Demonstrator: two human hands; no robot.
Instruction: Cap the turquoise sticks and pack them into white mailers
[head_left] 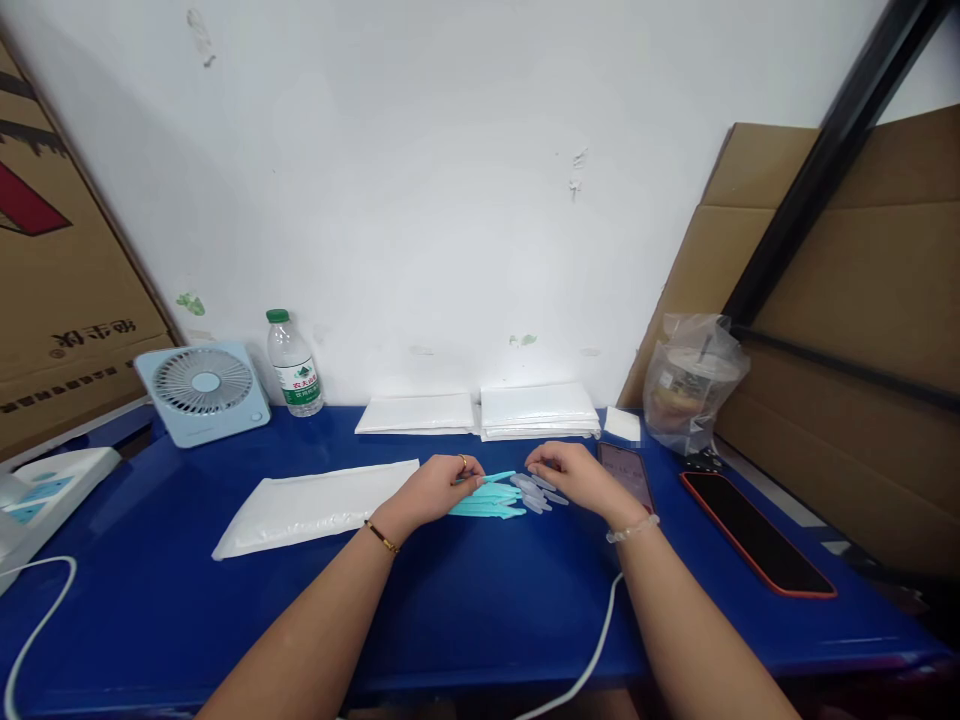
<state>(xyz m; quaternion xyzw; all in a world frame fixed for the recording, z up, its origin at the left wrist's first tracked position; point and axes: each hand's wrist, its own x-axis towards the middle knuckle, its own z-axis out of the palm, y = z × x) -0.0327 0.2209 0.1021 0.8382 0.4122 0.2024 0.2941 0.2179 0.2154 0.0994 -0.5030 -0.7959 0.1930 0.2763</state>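
Observation:
My left hand (451, 484) is closed, pinching one slim teal plastic stick (500, 477) that points to the right. Below its fingers lies a pile of similar teal sticks (487, 502) on the blue table. Beside them is a small heap of translucent pointed plastic pieces, like caps (534, 494). Over the right edge of that heap is my right hand (576, 476), its thumb and fingers pinched together; what is between them, if anything, is too small to make out. To the left of my left hand lies a white padded mailer (319, 505).
Stacks of white mailers (538, 411) lie by the wall. A blue fan (204, 392), a water bottle (294, 365) and a power strip (56, 500) are at left. At right are a phone (757, 535), another phone (626, 475), a bagged drink cup (691, 385) and a white cable (600, 645).

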